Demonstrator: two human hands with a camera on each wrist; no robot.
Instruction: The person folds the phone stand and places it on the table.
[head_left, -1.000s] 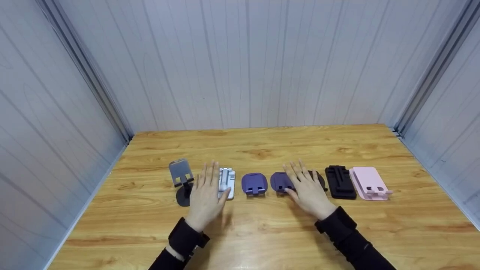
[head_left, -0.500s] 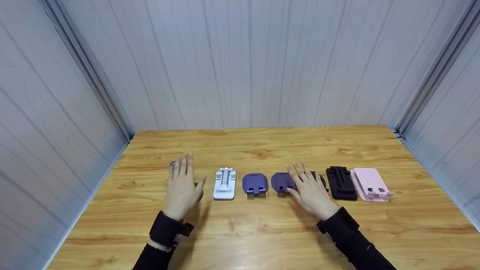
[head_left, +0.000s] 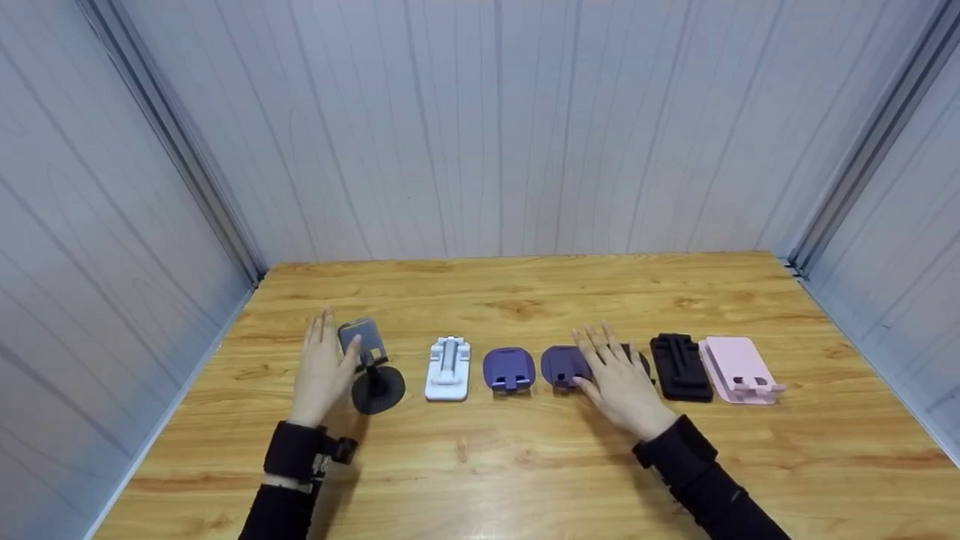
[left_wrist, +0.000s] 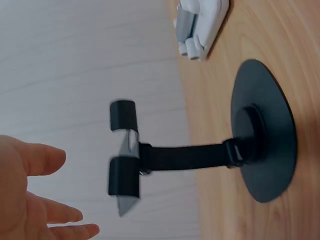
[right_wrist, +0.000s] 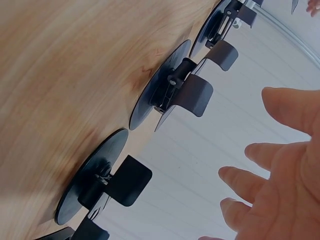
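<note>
Just left of an unfolded grey phone stand [head_left: 379,391] with a round black base, my left hand [head_left: 322,379] hovers with straight fingers. The left wrist view shows that phone stand [left_wrist: 185,157] upright on its arm, apart from the fingers. My right hand [head_left: 622,390] is held flat, fingers extended, over a purple phone stand [head_left: 561,364] and a dark round phone stand [head_left: 642,361], which it partly hides. Seen from the right wrist, the fingers stay clear of the folded stands below. Neither hand holds anything.
A white folded phone stand [head_left: 448,369], another purple one [head_left: 509,369], a black one [head_left: 681,366] and a pink one [head_left: 741,367] complete the row on the wooden table [head_left: 480,465]. Pale panel walls [head_left: 495,127] rise at the back and both sides.
My left hand has moved left, from beside the white phone stand, across the grey one, to its left side. The right hand has stayed nearly still.
</note>
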